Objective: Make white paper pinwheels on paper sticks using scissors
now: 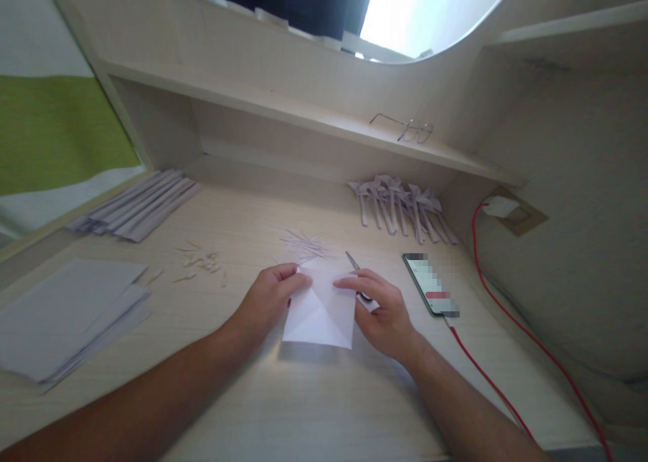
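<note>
White paper square (320, 310): creased diagonally, lying flat on desk (314, 394) at centre. We are pinching its upper left edge with left hand (271, 298); right hand (385, 313) pressing upper right edge, fingers extended, gripping nothing. Scissors (356, 273) lying just behind; phone (430, 284) lying right.

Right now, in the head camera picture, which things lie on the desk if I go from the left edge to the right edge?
Stack of paper sheets → folded paper strips → small paper scraps → left hand → creased white paper square → right hand → phone → red cable.
</note>
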The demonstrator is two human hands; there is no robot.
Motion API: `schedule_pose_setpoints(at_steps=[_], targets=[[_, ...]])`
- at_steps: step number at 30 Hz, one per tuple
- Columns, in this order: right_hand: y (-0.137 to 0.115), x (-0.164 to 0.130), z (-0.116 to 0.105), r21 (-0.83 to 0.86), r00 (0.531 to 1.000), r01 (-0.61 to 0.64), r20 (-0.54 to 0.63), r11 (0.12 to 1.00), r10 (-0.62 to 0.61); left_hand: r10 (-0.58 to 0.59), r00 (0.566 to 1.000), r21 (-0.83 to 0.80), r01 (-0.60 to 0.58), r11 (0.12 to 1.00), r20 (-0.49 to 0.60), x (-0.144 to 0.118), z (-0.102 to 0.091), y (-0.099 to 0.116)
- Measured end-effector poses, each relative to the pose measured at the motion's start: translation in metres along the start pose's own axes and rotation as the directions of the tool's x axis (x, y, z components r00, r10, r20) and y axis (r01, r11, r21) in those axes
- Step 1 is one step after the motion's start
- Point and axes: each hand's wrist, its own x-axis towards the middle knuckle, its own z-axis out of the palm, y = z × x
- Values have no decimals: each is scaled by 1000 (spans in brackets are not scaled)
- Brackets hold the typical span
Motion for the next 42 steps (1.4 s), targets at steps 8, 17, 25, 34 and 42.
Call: schedule_pose_setpoints(at_steps=[8,17,25,34,42], targets=[[2,-1,1,-3,1000,-7,6,1000,7,26,1000,41,-25,999,-17,1,-2,-1],[-2,-1,1,-4,1000,27,-2,1000,-27,39,999,56,-38,998,-27,0,-2,-1],[-6,3,0,4,999,29,-28,1000,-29,38,999,39,-37,999,-30,1,-3,-2],[-2,1,1,-27,1000,10,2,1000,-10,43,998,70,-40,997,-35,0,-2,0],[-1,1,1,-34,1000,-7,1,999,7,43,998,81,-39,996,-41,0,-2,0]])
